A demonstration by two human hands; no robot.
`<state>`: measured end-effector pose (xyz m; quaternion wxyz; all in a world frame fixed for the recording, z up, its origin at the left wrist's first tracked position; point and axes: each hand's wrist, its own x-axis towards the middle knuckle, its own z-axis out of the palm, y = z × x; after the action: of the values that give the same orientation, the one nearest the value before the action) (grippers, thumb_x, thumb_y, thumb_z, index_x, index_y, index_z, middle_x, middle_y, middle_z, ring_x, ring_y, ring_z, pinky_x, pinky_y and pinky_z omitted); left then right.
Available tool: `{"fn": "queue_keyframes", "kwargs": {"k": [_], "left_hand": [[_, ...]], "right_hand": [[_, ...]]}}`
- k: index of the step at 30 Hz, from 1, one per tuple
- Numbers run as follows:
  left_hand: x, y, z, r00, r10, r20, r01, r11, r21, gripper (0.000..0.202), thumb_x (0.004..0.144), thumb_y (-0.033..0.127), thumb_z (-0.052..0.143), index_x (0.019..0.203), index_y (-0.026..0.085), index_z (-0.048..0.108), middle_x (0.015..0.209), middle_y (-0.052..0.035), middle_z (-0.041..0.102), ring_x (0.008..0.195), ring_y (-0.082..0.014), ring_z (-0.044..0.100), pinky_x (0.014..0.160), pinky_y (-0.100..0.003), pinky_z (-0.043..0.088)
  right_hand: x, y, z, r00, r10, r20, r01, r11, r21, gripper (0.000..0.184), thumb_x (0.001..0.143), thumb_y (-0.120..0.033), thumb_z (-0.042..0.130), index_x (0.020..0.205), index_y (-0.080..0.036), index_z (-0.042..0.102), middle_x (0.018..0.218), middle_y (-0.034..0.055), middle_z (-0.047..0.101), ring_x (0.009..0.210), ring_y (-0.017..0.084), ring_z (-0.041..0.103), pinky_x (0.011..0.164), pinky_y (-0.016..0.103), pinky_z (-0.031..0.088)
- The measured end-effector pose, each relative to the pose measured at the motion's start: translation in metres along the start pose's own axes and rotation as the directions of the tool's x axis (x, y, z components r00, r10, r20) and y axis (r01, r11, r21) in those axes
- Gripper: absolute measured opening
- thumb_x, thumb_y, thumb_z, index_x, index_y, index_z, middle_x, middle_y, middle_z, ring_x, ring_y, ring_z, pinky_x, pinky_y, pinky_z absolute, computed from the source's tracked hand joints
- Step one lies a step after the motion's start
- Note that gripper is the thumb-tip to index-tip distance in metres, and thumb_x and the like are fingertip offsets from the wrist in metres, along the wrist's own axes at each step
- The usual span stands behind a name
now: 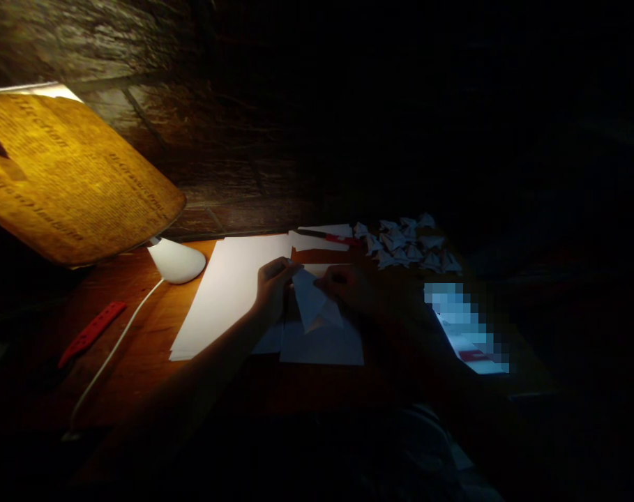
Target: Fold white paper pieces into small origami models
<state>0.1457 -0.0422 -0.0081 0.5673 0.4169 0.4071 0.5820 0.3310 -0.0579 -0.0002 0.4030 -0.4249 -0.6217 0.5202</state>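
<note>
Between my two hands is a piece of folded white paper (310,298), its creased panels ending in points at the lower edge. My left hand (273,280) pinches its upper left corner. On the right side, my right hand (345,284) has its fingers closed at the paper's edge, in deep shadow. Below the folded piece lies a flat white sheet (321,348). A stack of white paper (227,293) spreads out to the left, partly behind my left forearm.
At the left stand a lamp with a printed shade (81,181) and its white base (178,261), cord trailing forward. A red perforated strip (91,335) lies beside it. Several folded paper pieces (405,240), a red-and-black cutter (327,237) and a lit screen (476,348) are also on the table.
</note>
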Motion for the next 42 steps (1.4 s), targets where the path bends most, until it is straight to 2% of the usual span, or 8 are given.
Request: {"fn": "queue_keyframes", "kwargs": {"k": [3, 8, 14, 17, 24, 33, 37, 42], "left_hand": [[-0.0012, -0.0001, 0.0007, 1.0, 0.009, -0.005, -0.009, 1.0, -0.02, 0.032, 0.068, 0.028, 0.084, 0.059, 0.018, 0.054, 0.059, 0.0044, 0.055, 0.05, -0.008, 0.048, 0.046, -0.02, 0.034], [-0.001, 0.0014, 0.0009, 0.999, 0.046, -0.026, -0.044, 0.997, 0.062, 0.026, 0.076, 0.034, 0.077, 0.062, 0.017, 0.063, 0.061, 0.0013, 0.06, 0.05, -0.0085, 0.049, 0.046, -0.02, 0.035], [-0.002, 0.0044, 0.0028, 0.998, 0.059, -0.036, -0.056, 0.996, 0.062, 0.019, 0.075, 0.033, 0.074, 0.064, 0.018, 0.068, 0.059, 0.0014, 0.057, 0.048, -0.0087, 0.049, 0.044, -0.02, 0.036], [-0.0021, 0.0033, 0.0016, 0.999, 0.047, -0.022, -0.045, 0.997, 0.061, 0.022, 0.078, 0.036, 0.073, 0.066, 0.019, 0.068, 0.056, 0.0025, 0.052, 0.045, -0.0085, 0.046, 0.042, -0.02, 0.033], [-0.0019, 0.0046, 0.001, 0.999, 0.041, -0.019, -0.04, 0.998, 0.051, 0.025, 0.078, 0.039, 0.073, 0.065, 0.018, 0.068, 0.059, 0.0008, 0.057, 0.049, -0.0091, 0.05, 0.044, -0.02, 0.036], [-0.0014, 0.0062, 0.0008, 1.0, 0.017, -0.013, -0.016, 0.999, 0.03, 0.024, 0.073, 0.039, 0.074, 0.064, 0.018, 0.066, 0.064, -0.0005, 0.06, 0.049, -0.0094, 0.051, 0.042, -0.021, 0.031], [-0.0024, 0.0037, -0.0002, 0.997, 0.072, 0.035, -0.076, 0.99, 0.12, 0.03, 0.081, 0.047, 0.071, 0.072, 0.018, 0.069, 0.062, 0.001, 0.057, 0.051, -0.0095, 0.049, 0.045, -0.021, 0.032], [-0.0034, 0.0042, 0.0017, 0.994, 0.099, 0.046, -0.107, 0.967, 0.23, 0.027, 0.071, 0.037, 0.081, 0.065, 0.016, 0.065, 0.057, 0.0037, 0.052, 0.051, -0.0084, 0.045, 0.048, -0.02, 0.031]], "right_hand": [[0.0007, 0.0007, 0.0004, 1.0, 0.005, 0.027, -0.005, 1.0, -0.014, 0.042, 0.077, -0.055, 0.07, 0.06, -0.021, 0.053, 0.058, -0.0034, 0.05, 0.055, 0.011, 0.044, 0.053, 0.026, 0.035], [-0.0001, -0.0006, 0.0005, 0.999, -0.001, 0.035, 0.003, 0.999, -0.039, 0.04, 0.079, -0.053, 0.068, 0.062, -0.02, 0.054, 0.059, -0.0027, 0.052, 0.057, 0.012, 0.046, 0.055, 0.026, 0.037], [-0.0006, -0.0022, 0.0014, 0.999, -0.024, 0.032, 0.027, 0.996, -0.081, 0.04, 0.078, -0.054, 0.07, 0.061, -0.021, 0.053, 0.057, -0.0033, 0.051, 0.056, 0.011, 0.045, 0.053, 0.025, 0.035], [-0.0014, -0.0025, 0.0019, 0.999, -0.011, 0.031, 0.013, 0.997, -0.082, 0.038, 0.078, -0.05, 0.07, 0.061, -0.021, 0.052, 0.057, -0.0039, 0.049, 0.055, 0.011, 0.044, 0.053, 0.025, 0.034], [-0.0008, -0.0016, 0.0022, 1.0, -0.008, 0.017, 0.009, 0.996, -0.085, 0.032, 0.079, -0.041, 0.068, 0.061, -0.02, 0.052, 0.058, -0.0046, 0.049, 0.055, 0.01, 0.042, 0.053, 0.024, 0.033], [-0.0005, -0.0021, 0.0023, 0.999, -0.024, 0.037, 0.027, 0.996, -0.085, 0.042, 0.077, -0.053, 0.072, 0.06, -0.02, 0.053, 0.057, -0.0041, 0.049, 0.056, 0.011, 0.043, 0.053, 0.025, 0.033], [-0.0015, -0.0022, 0.0031, 1.0, 0.009, 0.01, -0.009, 0.999, -0.031, 0.046, 0.075, -0.058, 0.074, 0.059, -0.02, 0.052, 0.055, -0.004, 0.051, 0.055, 0.011, 0.044, 0.052, 0.024, 0.033], [-0.0017, -0.0013, 0.0027, 0.999, -0.032, -0.024, 0.031, 0.999, -0.042, 0.047, 0.077, -0.059, 0.072, 0.058, -0.021, 0.052, 0.056, -0.0039, 0.049, 0.055, 0.011, 0.043, 0.053, 0.025, 0.033]]}}
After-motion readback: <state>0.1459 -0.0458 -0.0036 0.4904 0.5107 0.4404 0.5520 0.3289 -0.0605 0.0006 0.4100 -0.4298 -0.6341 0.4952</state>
